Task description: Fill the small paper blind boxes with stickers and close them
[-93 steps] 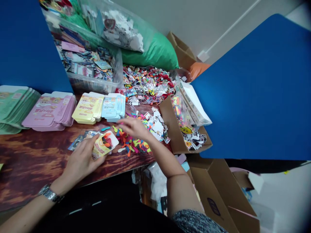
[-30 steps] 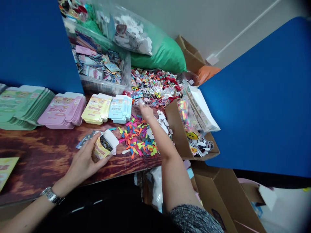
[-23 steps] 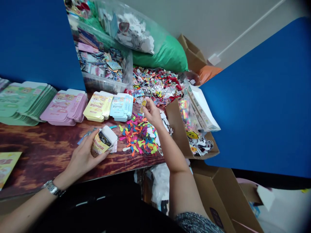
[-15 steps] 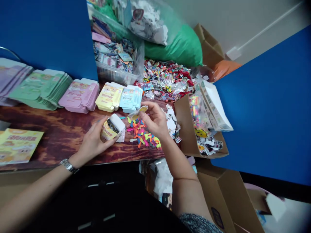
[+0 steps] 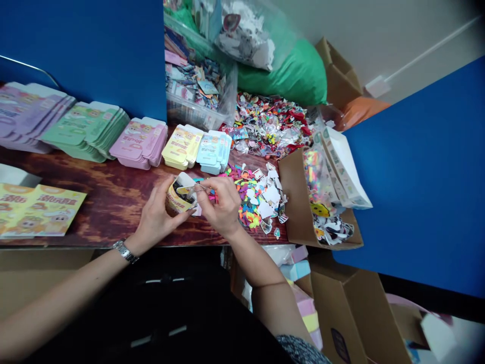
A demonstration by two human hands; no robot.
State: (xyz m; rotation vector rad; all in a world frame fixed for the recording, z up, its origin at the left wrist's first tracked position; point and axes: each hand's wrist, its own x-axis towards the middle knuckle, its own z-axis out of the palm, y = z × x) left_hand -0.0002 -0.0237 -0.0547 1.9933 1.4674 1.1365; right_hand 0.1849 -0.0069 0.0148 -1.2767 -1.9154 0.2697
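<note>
A small yellow carton [image 5: 181,194], its white top flap standing open, sits near the front edge of a dark wooden table [image 5: 106,202]. The person's left hand [image 5: 157,215] wraps it from the left, its grip closed around the carton's body and steadying it upright. The right hand [image 5: 222,205] comes in from the other side; its thumb and forefinger are pinched together on a small clear-wrapped trinket [image 5: 197,188] held right at the carton's mouth. The step in hand looks like loading the carton: the trinket is at the opening but not clearly inside. The next move would seem to call for pushing it down past the flap while the left hand keeps the carton from tipping.

Just right of the right hand lies a scatter of bright foam shapes [image 5: 246,215] mixed with white stickers [image 5: 271,194]. Further right stands an open cardboard box [image 5: 293,202] holding bags of coloured pieces. Beyond both hands, flat unfolded cartons lie in stacks: blue [image 5: 212,150], yellow [image 5: 182,146], pink [image 5: 140,142] and green [image 5: 87,130]. Behind these are a clear bin of printed cards [image 5: 197,93] and a heap of wrapped trinkets [image 5: 271,121]. Far left of the left hand lie yellow leaflets [image 5: 38,210].
</note>
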